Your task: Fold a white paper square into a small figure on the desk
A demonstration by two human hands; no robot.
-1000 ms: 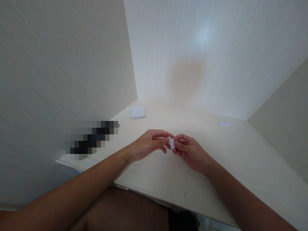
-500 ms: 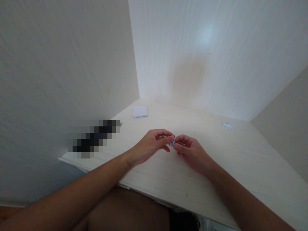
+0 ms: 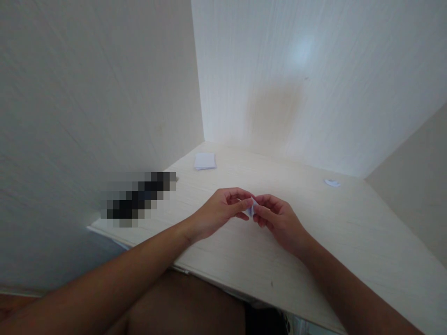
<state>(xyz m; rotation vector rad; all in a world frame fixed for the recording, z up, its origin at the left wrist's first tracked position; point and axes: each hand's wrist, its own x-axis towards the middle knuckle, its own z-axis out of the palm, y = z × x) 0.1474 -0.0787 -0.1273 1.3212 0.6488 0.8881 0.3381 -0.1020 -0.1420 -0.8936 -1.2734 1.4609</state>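
Observation:
Between my two hands, above the middle of the pale table, is a small folded piece of white paper. My left hand pinches its left side between thumb and fingers. On the right side, the thumb and fingers of my right hand close on the same piece. Much of the paper is hidden behind the fingertips. The hands nearly touch each other.
A stack of white paper squares lies near the back left corner of the table. At the back right is a small white paper piece. A dark pixelated object lies by the left wall.
The fingers of my right hand have shifted slightly on the paper, and more of its pointed white shape shows between the hands. The camera view has moved slightly.

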